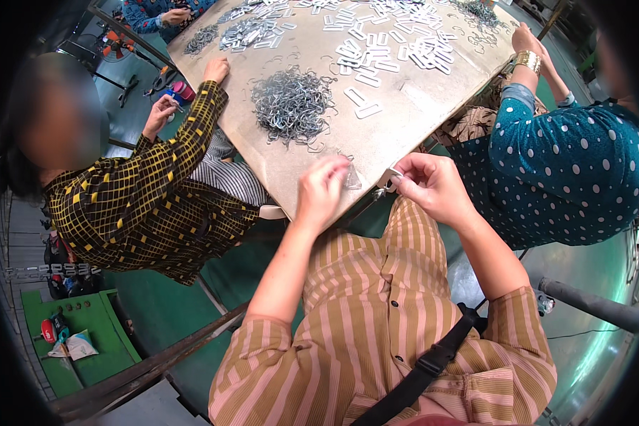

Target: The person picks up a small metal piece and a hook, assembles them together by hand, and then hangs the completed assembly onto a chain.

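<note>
My right hand [433, 186] is closed in a pinch at the table's near corner, on a small white plate [390, 175] seen partly edge-on. A bit of metal shows below that plate, too small to make out. My left hand [321, 188] hovers over the table's near edge, its fingers smeared by motion, so I cannot tell whether they hold anything. Just beyond it lies a heap of bent wire hooks [291, 106], with a few strays around its near side. Several pale slotted plates [363, 103] lie loose to the right of the heap.
The worn table [248, 138] narrows to a corner before me. Large piles of slotted plates [422, 35] cover its far part, with more hooks [479, 13] at the far right. Co-workers sit close at left [142, 184] and right [568, 163]; another's hand [176, 15] shows far left.
</note>
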The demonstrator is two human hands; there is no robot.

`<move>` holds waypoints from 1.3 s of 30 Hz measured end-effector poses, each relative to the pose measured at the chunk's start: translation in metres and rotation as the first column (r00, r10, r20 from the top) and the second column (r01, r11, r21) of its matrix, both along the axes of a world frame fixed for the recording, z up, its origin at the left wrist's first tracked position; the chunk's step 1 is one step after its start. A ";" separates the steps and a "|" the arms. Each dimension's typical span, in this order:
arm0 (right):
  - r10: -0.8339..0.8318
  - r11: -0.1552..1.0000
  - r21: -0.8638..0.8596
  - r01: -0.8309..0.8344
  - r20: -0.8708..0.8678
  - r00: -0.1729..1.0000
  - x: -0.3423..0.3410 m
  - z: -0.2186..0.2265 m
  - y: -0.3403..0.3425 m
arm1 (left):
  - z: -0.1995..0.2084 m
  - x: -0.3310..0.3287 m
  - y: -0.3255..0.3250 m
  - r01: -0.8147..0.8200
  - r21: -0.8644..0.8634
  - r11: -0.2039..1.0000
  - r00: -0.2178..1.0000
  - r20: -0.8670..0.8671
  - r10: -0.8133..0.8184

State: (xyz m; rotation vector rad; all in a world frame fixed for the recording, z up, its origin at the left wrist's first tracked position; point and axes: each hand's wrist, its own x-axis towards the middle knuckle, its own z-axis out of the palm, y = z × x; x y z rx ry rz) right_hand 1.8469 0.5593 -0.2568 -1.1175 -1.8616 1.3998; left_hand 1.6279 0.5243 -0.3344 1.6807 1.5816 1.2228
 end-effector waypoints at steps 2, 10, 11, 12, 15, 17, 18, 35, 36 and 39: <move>-0.017 0.997 0.074 0.017 0.007 1.000 0.000 0.001 -0.004 | -0.007 -0.015 0.017 -0.084 0.121 0.989 0.946 -0.301 0.117; -0.025 0.942 0.335 0.001 0.066 0.997 -0.001 0.016 -0.009 | -0.031 -0.039 0.044 -0.061 0.151 0.987 0.500 -0.851 0.161; -0.024 0.936 0.352 0.003 0.057 0.998 0.000 0.013 -0.010 | -0.033 -0.039 0.047 -0.044 0.158 0.987 0.501 -0.851 0.158; -0.040 0.933 0.359 0.019 0.053 0.998 0.001 0.012 -0.009 | -0.033 -0.039 0.051 -0.035 0.157 0.987 0.497 -0.854 0.153; -0.072 0.925 0.376 0.055 0.031 0.997 0.001 0.013 -0.010 | -0.036 -0.042 0.055 -0.034 0.170 0.985 0.515 -0.841 0.163; -0.095 0.913 0.401 0.079 0.020 0.995 0.002 0.014 -0.011 | -0.036 -0.042 0.055 -0.042 0.183 0.982 0.538 -0.824 0.176; -0.097 0.903 0.423 0.076 0.029 0.995 0.005 0.014 -0.011 | -0.035 -0.041 0.054 -0.053 0.183 0.982 0.536 -0.824 0.182; -0.081 0.858 0.508 0.076 -0.012 0.997 0.000 0.013 -0.011 | 0.028 -0.012 0.023 -0.065 -0.090 0.994 0.972 -0.230 0.043; -0.069 0.864 0.500 0.058 0.002 0.998 0.001 0.010 -0.010 | 0.029 -0.006 0.018 0.052 -0.037 0.998 0.998 -0.025 -0.053; -0.089 0.885 0.458 0.081 -0.004 0.996 0.007 0.008 -0.012 | 0.062 0.033 -0.002 0.291 0.128 0.948 0.830 0.458 -0.317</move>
